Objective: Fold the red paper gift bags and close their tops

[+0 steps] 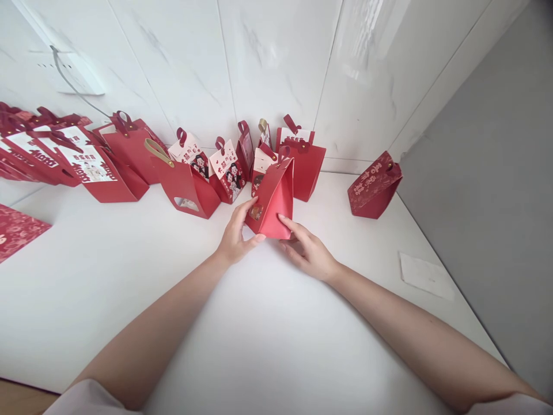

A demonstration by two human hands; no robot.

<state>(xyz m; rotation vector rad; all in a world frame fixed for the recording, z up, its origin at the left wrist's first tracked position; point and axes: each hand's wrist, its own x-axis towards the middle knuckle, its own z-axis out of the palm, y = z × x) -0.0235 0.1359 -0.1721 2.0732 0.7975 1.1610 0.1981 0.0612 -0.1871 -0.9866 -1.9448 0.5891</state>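
A red paper gift box [277,199] with a handle loop and a small clear window stands upright on the white table [276,340]. My left hand [238,233] is closed around its left lower edge, thumb at the front bottom corner. On the other side my right hand [309,251] touches the box's side panel with its fingers, the lower fingers curled near its base. Just behind it are a pink-and-red box with a cartoon couple [231,170], a plain red box [307,170] and several smaller ones, partly hidden.
Several red gift boxes [93,164] line the wall at the left. One dark red box [375,185] stands apart at the right, near a white tissue [425,274]. A flat red patterned piece [21,230] lies at the left edge. A cable [73,83] hangs from a wall socket.
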